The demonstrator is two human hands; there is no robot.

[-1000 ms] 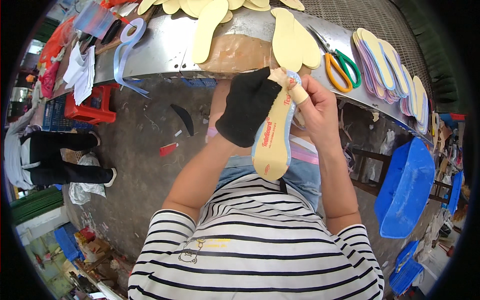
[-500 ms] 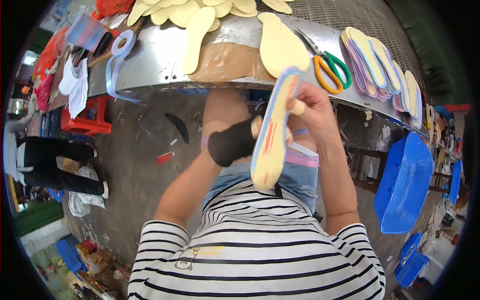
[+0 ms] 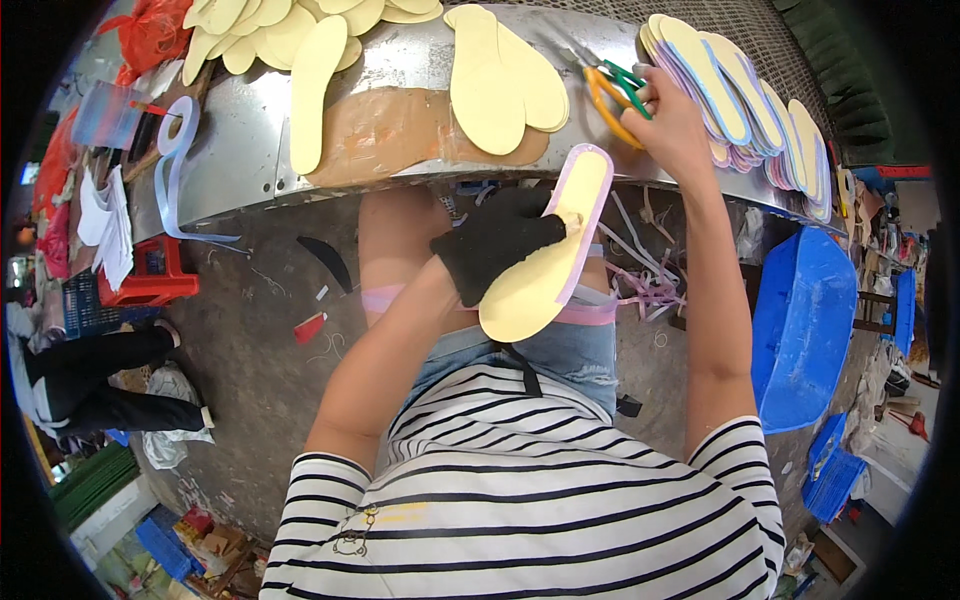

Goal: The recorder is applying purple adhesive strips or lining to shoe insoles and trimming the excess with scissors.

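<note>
In a black fingerless glove, my left hand (image 3: pixel 505 240) is closed on a pale yellow insole (image 3: pixel 530 292) above my lap. Its thumb lies across the insole's face, and a lilac-pink strip edges the toe end and right side. At the table's front edge, my right hand (image 3: pixel 672 122) has its fingers closed at the handles of scissors (image 3: pixel 612 95), one loop orange and the other green. The blades look blurred. Left of the scissors, two plain yellow insoles (image 3: pixel 490 85) overlap on the table.
The metal table (image 3: pixel 225 150) bears a brown patch (image 3: pixel 385 125), a heap of insoles (image 3: pixel 270 35) and edged insole stacks (image 3: pixel 715 90). A tape roll (image 3: pixel 178 125) hangs its end over the left side. A blue tub (image 3: pixel 808 330) stands right; a person (image 3: pixel 110 375) is at far left.
My right hand has let go of the insole and moved up to the scissors. The insole in my left hand now shows a plain face instead of the red-marked one.
</note>
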